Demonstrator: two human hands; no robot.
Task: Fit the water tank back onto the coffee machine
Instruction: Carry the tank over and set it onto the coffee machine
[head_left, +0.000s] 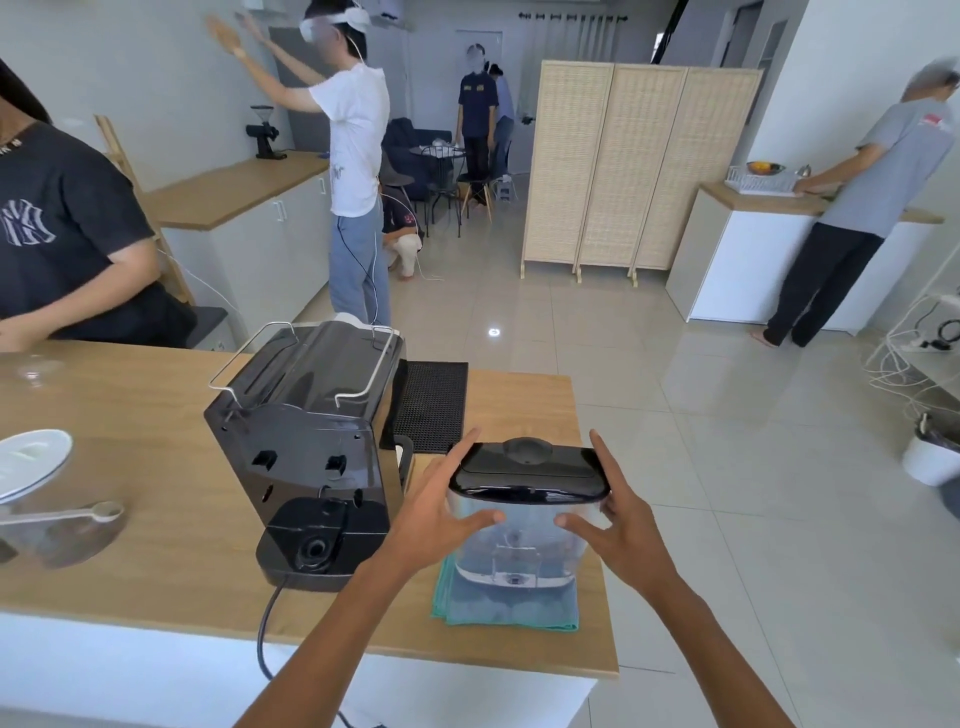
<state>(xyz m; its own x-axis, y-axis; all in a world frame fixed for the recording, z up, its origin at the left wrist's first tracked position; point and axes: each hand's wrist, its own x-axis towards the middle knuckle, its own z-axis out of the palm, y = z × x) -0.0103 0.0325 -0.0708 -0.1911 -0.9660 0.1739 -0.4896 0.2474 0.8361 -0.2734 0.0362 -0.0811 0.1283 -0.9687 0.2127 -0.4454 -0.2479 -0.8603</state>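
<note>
The water tank is clear plastic with a glossy black lid. It stands upright on a folded teal cloth near the counter's right end. My left hand clasps its left side and my right hand its right side, thumbs on the front wall and fingers up along the lid. The black coffee machine stands just to the left with its back toward me. Its empty tank seat is at the base, a hand's width from the tank.
The wooden counter ends just right of the cloth. A black rubber mat lies behind the tank. The machine's power cord hangs over the front edge. A white dish and a scoop lie far left. A person leans at the counter's back left.
</note>
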